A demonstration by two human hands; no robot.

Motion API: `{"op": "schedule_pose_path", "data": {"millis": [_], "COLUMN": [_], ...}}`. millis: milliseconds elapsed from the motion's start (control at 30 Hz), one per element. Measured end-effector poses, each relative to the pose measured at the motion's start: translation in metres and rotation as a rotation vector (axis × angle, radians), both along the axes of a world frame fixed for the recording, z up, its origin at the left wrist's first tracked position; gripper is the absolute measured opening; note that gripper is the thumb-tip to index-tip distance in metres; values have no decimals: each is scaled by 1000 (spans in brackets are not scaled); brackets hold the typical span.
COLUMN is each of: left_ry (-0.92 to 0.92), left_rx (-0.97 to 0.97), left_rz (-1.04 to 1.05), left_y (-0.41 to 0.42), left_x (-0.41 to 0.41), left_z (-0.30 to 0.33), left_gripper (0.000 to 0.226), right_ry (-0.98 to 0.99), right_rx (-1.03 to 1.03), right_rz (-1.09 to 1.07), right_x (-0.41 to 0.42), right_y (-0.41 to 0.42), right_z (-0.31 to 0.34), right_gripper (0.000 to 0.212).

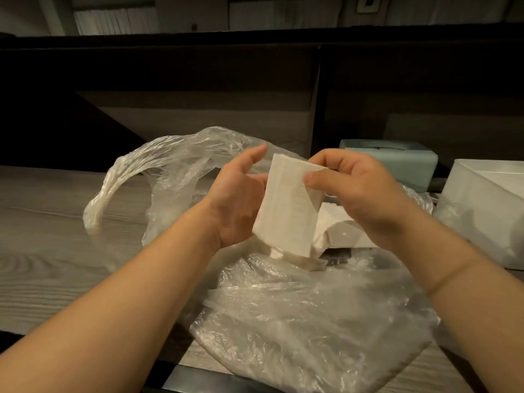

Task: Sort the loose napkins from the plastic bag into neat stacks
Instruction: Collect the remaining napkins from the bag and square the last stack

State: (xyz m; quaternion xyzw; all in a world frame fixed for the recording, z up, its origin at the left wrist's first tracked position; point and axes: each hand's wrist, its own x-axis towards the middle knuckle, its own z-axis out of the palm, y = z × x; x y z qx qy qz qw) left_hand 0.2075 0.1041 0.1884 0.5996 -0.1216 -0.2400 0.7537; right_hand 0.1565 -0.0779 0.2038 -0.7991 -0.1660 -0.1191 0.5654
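Both hands' grip holds napkin stack [289, 205] upright between palms.

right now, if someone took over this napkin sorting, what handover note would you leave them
Left hand: supports the white folded paper napkin bundle from the left, fingers loosely round it.
Right hand: pinches the bundle's top corner.
Clear crinkled plastic bag lies open on the grey wood-grain counter; more white napkins sit inside it.
Done: one bundle lifted out.
Left: no stack visible yet; set this down, sort the rest.

Dim, warm light falls from above; the background lies in deep shadow. Edges bow from the wide lens. The plastic bag [297, 307] shows soft glare and slight blur.
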Motion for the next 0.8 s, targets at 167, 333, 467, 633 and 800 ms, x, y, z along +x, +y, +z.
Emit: {"op": "schedule_pose_path", "data": {"millis": [167, 333, 467, 633, 800], "left_ry": [-49, -55, -85, -31, 7], "left_rx": [-52, -191, -159, -130, -134], "left_rz": [-227, -458, -495, -467, -448], "left_y": [6, 0, -5, -7, -9], "left_x": [-5, -4, -7, -8, -11], "left_z": [0, -12, -12, -12, -10], "left_gripper": [92, 88, 46, 41, 41], "right_ry": [143, 142, 159, 114, 145], "right_rx": [106, 143, 91, 40, 16], "right_rz": [29, -20, -42, -118, -115], "right_x": [1, 1, 0, 2, -1], "right_y": [-2, 0, 4, 8, 8], "right_z": [2, 1, -1, -4, -5], "right_gripper": [15, 12, 15, 17, 16]}}
